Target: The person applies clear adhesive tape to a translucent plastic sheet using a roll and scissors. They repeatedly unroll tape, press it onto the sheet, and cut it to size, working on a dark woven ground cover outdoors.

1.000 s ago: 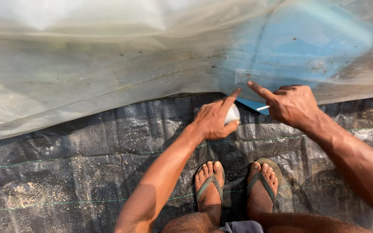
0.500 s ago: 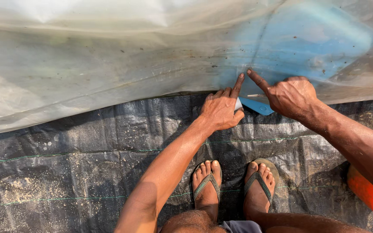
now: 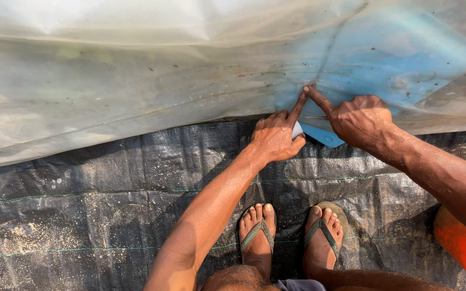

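Two forefingers press the cloudy plastic sheet (image 3: 136, 97): left hand (image 3: 273, 137) curled around a small white piece (image 3: 296, 129), right hand (image 3: 360, 119) fisted, pinching something thin over woven black ground cloth (image 3: 82, 205).

Single head-worn view, looking steeply down from above the person's own body. The sandalled feet (image 3: 292, 237) lie at the bottom edge, directly below the fingers (image 3: 299, 103); the translucent plastic sheet (image 3: 136, 91) fills the upper half, beyond the fingers. The camera is close, at arm's reach. The black woven ground cover (image 3: 82, 215) spans the lower half. No second view is present.
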